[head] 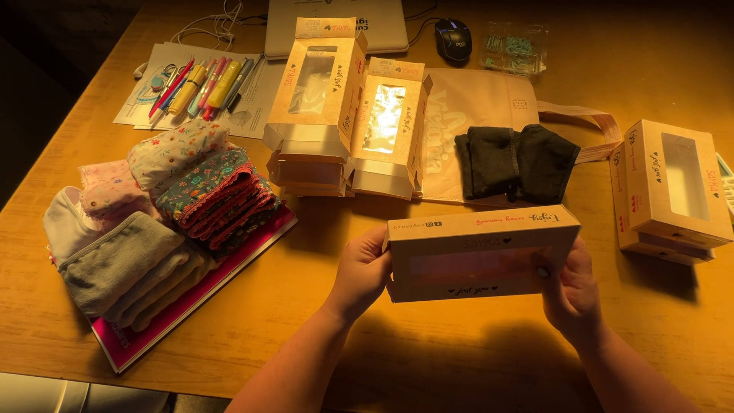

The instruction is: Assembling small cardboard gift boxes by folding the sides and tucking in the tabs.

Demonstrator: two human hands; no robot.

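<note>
A flat kraft cardboard box (480,237) with a clear window and something pink inside is held above the wooden table (306,306). My left hand (361,271) grips its left end. My right hand (569,283) grips its right end, thumb on the front face. The box is held level, window side toward me.
Empty window boxes (344,115) are stacked at the back centre, more boxes (673,191) lie at the right. Folded dark cloth (516,162) rests on a beige bag (474,99). Folded patterned and plain cloths (160,222) sit on a pink book (176,317). Pens (202,86), mouse (453,38), laptop (382,23) at back.
</note>
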